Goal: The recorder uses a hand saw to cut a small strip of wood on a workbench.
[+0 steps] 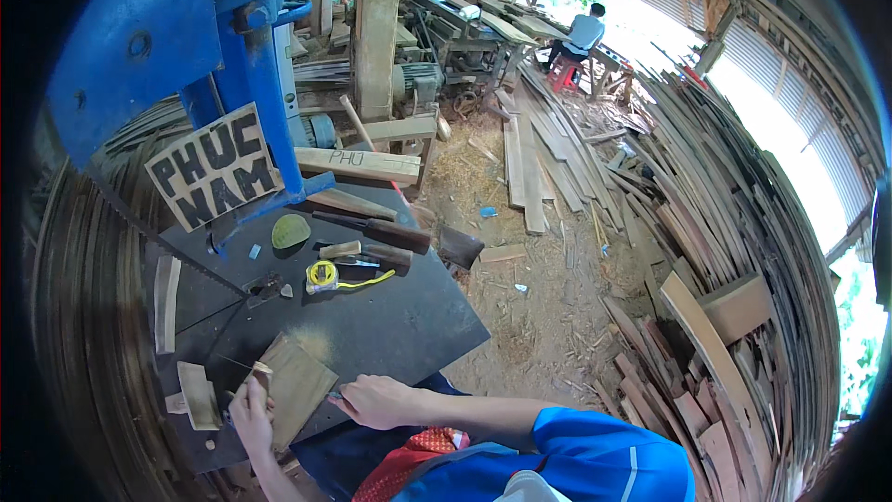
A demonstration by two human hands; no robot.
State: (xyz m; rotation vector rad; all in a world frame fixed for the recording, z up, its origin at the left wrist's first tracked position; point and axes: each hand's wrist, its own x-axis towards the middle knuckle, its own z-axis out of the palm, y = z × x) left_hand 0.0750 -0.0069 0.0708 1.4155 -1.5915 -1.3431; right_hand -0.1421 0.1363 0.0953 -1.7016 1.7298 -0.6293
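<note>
My left hand point(251, 412) is closed round a small pale wooden piece point(263, 372) near the front of the dark saw table point(409, 316). A thin dark line sticks out beside that piece; what it is I cannot make out. Between my hands a flat square board point(304, 386) lies on the table, with sawdust by its far edge. My right hand point(376, 401) is closed at the board's right side, its fingers on something small and bluish, mostly hidden. Left of my left hand lie wooden offcuts point(198, 397).
A blue bandsaw point(251, 65) stands at the table's far left, its blade running down to the tabletop. A yellow tape measure point(322, 276), chisels point(386, 256) and a green rounded piece point(291, 231) lie beyond. Stacked planks point(743, 186) line the right; a seated person point(583, 34) is far back.
</note>
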